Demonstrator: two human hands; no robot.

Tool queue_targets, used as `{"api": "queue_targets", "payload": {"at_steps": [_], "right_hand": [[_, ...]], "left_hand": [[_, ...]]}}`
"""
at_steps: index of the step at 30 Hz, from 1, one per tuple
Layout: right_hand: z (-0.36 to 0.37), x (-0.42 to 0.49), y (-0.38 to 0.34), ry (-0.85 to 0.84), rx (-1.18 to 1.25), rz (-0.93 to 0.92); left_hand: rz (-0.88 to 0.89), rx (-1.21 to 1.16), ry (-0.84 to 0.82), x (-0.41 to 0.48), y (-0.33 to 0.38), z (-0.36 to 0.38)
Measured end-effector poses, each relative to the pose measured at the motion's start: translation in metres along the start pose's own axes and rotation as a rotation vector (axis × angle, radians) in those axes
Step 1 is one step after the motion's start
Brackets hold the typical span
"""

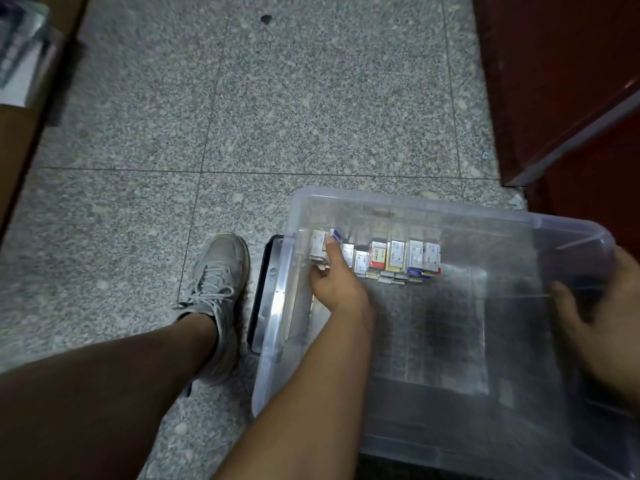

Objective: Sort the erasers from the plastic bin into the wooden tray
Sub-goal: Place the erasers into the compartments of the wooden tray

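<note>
Fingers [318,273] of the left hand [341,284] are curling round the leftmost erasers [318,245], thumb pressing on top — the rest of the eraser row [398,256] is stretching off to its right, along the far side of the clear plastic bin [450,216]. Right hand [606,327] is gripping the bin's right wall. Grey sneaker [218,289] is resting on the speckled floor [277,98] beside the bin.

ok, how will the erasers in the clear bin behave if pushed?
The erasers look stiff and light: small boxy sleeved blocks. Standing on edge in a row, they probably topple if pushed. The smooth bin floor may let them slide.
</note>
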State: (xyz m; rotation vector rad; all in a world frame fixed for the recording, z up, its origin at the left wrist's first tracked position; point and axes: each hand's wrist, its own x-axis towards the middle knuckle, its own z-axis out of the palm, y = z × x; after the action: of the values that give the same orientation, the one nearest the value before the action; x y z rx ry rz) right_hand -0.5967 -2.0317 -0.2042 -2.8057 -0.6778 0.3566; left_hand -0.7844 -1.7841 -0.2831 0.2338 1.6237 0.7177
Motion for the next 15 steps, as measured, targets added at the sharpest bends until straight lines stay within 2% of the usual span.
{"api": "queue_targets", "payload": {"at_steps": [8,13,15], "right_hand": [[0.016,0.010,0.028,-0.028,0.047,0.030],[0.015,0.012,0.026,-0.035,0.029,-0.067],[0.015,0.013,0.028,-0.029,0.041,-0.037]], "left_hand": [[-0.086,-0.077,0.115,0.004,0.005,0.016],[-0.113,-0.153,0.078,0.006,0.004,0.014],[-0.105,-0.120,0.089,0.008,0.002,0.013]]}}
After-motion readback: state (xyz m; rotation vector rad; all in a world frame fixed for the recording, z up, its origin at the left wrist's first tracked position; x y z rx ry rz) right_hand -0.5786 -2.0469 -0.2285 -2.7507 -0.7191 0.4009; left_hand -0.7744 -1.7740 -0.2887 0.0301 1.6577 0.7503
